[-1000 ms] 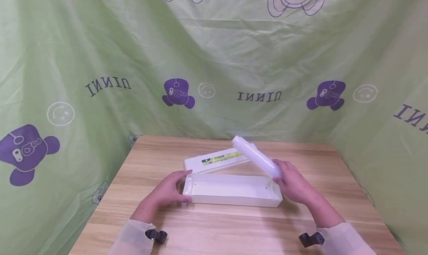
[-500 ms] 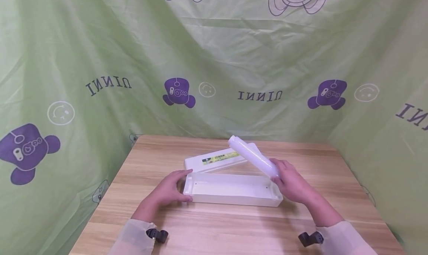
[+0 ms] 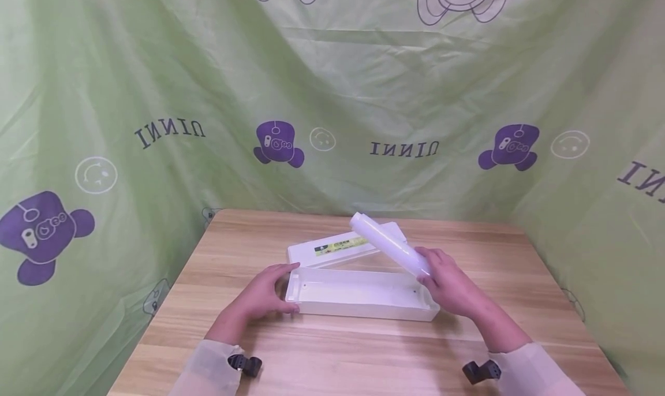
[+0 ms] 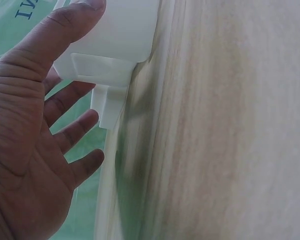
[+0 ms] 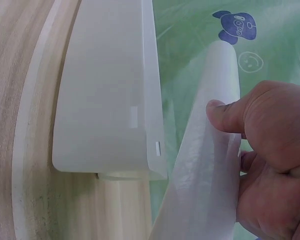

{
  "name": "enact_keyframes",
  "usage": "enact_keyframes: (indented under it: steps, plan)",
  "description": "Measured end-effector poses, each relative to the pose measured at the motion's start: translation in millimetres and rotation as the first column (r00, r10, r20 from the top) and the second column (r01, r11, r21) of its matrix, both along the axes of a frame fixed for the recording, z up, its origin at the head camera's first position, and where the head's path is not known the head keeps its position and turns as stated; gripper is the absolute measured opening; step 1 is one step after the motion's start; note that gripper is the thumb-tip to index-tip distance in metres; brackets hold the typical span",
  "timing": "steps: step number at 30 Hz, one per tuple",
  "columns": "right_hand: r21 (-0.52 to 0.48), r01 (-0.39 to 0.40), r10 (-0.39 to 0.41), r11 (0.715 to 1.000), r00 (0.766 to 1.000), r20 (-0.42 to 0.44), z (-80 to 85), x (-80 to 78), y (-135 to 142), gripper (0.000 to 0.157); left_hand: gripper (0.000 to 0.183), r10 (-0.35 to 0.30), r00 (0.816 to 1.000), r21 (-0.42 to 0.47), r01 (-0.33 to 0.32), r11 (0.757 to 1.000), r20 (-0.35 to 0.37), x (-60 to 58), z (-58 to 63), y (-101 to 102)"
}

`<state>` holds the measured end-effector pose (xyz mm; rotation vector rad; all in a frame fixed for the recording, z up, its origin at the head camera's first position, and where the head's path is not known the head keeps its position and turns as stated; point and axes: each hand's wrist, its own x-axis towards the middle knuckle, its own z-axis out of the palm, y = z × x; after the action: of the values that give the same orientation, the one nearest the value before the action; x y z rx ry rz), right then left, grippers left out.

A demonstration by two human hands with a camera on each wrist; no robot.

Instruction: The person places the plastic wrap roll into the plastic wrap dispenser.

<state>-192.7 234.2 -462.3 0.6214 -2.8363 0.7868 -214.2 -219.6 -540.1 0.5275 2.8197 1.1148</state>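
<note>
A long white plastic box [image 3: 363,311] sits with its hollow side up on the table. My left hand [image 3: 254,295] holds its left end, thumb on the front wall and fingers at the back corner; the left wrist view shows the other fingers spread beyond the box end [image 4: 107,30]. My right hand [image 3: 451,283] grips the near end of a roll of cling film [image 3: 387,241], raised at a slant above the box's right side. In the right wrist view the thumb presses along the film roll [image 5: 202,145], while the fingers wrap its far side, partly hidden.
Behind the box lies its white lid [image 3: 306,256], set askew, with a yellow-green label [image 3: 340,246] partly covered by the roll. A green printed curtain [image 3: 332,96] hangs around the back and sides of the wooden table [image 3: 332,361].
The right hand has shifted slightly left, and the roll's far end has swung left over the lid. The left hand and the box have stayed in place.
</note>
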Motion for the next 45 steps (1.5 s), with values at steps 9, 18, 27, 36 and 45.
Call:
enact_keyframes:
  steps: [9,18,27,36,45]
  plan:
    - [-0.007,-0.02,0.02,1.0,1.0,0.019,-0.1,0.7,-5,0.057,0.109,0.002,1.0,-0.01,-0.002,1.0,0.002,0.2,2.2,1]
    - [-0.005,-0.029,0.029,1.0,0.999,0.045,0.1,0.7,-10,0.058,0.109,0.003,1.0,-0.001,-0.003,1.0,0.004,0.6,2.3,1]
    - [-0.001,-0.073,0.073,0.997,0.997,0.01,0.5,1.3,-14,0.057,0.109,0.001,1.0,0.007,-0.001,1.0,0.007,0.0,0.8,0]
    - [-0.003,-0.117,0.117,0.993,0.993,-0.006,0.8,-0.1,-20,0.059,0.109,0.007,1.0,0.016,-0.007,1.0,0.014,-0.7,0.7,-1]
    - [0.014,-0.15,0.15,0.989,0.988,-0.025,0.2,-0.3,-24,0.06,0.109,0.002,1.0,0.013,-0.002,1.0,0.01,-2.3,-0.4,-1]
